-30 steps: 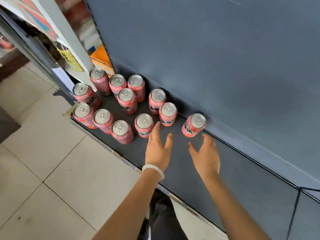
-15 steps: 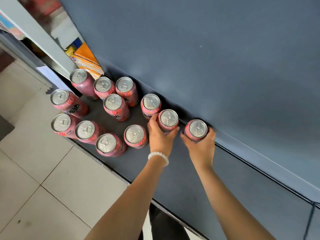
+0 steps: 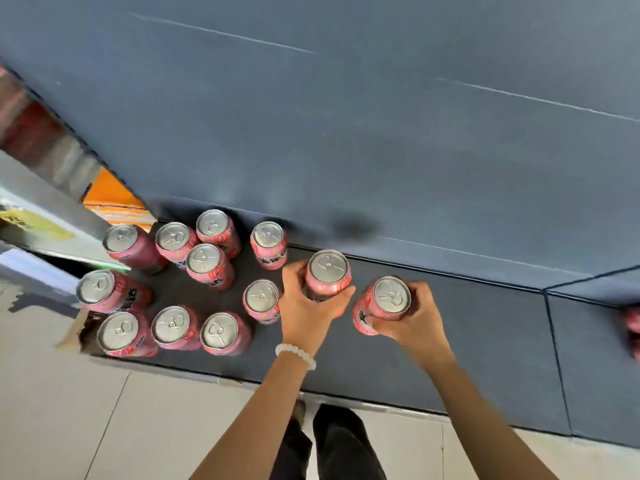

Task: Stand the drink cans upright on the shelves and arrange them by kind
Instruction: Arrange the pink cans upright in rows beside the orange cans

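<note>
**A:** State the condition of the two hands.

**B:** The left hand [image 3: 308,306] is wrapped round the side of one pink can [image 3: 328,274]. The right hand [image 3: 414,318] is wrapped round a second pink can [image 3: 382,303]. Neither hand is free.

**A:** Location of the two cans?

**B:** Both are over the dark bottom shelf [image 3: 467,341], to the right of the main group of cans [image 3: 194,282]. The left-hand can is close to the back panel [image 3: 346,116]; the right-hand can is just beside it, nearer the front edge. Whether either base touches the shelf cannot be determined from this view.

**A:** Axis of each can?

**B:** Lids face the camera, so both are roughly upright. The right-hand can shows more of its side wall and appears tilted (lens distortion may account for part of this).

**A:** Which relation governs the next move?

**B:** The group lies to the left of both hands and the left hand is nearer to it; its closest neighbour is the can [image 3: 261,299] just beside the left thumb. The stretch of shelf lying to the right of the hands holds only a blurred pink object [image 3: 632,320] at the far edge. Judgement: the placing direction, left toward the group or right onto open shelf, decides which hand sets down first.

**A:** State of the group?

**B:** Ten cans, all pink, all lid-up, loosely spaced and not in straight rows.
</note>
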